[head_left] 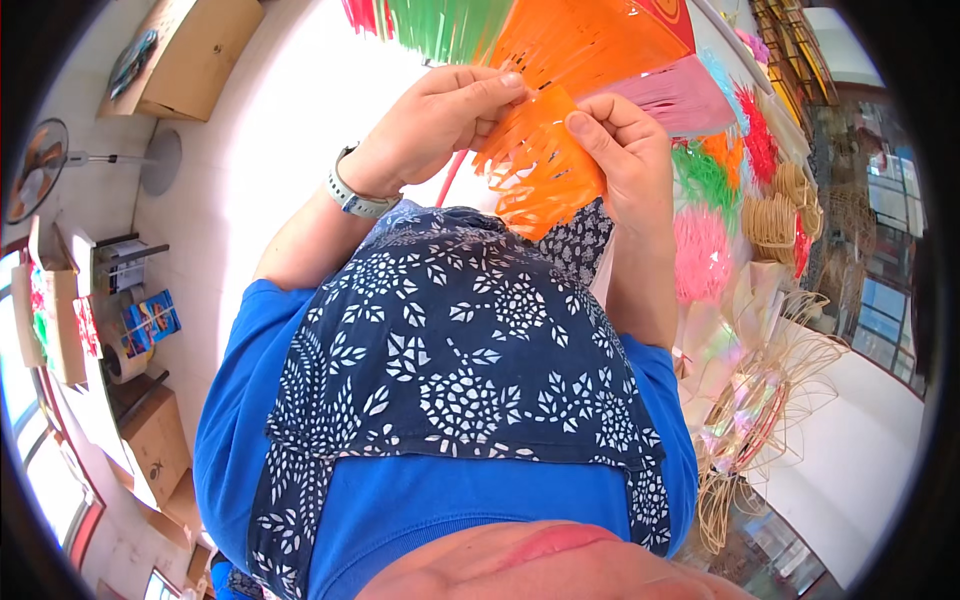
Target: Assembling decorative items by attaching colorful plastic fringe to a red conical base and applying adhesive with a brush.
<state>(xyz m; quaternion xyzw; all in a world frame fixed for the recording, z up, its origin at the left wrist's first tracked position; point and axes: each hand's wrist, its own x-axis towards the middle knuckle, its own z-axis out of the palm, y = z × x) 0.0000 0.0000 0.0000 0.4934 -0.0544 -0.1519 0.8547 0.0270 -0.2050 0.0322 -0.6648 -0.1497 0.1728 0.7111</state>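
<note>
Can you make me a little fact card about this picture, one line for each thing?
Left hand: pinching the orange fringed sheet near its top
Right hand: gripping its right edge
Left wrist: watch with a pale band
Clothes: dark patterned apron, blue top
Beyond the hands: green fringe
Far left: standing fan

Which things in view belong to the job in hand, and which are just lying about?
In the job:
- orange fringed sheet
- left hand and right hand, both gripping it

Not in hand, so seemingly just about:
- green fringe
- pink shredded bundle
- standing fan
</note>
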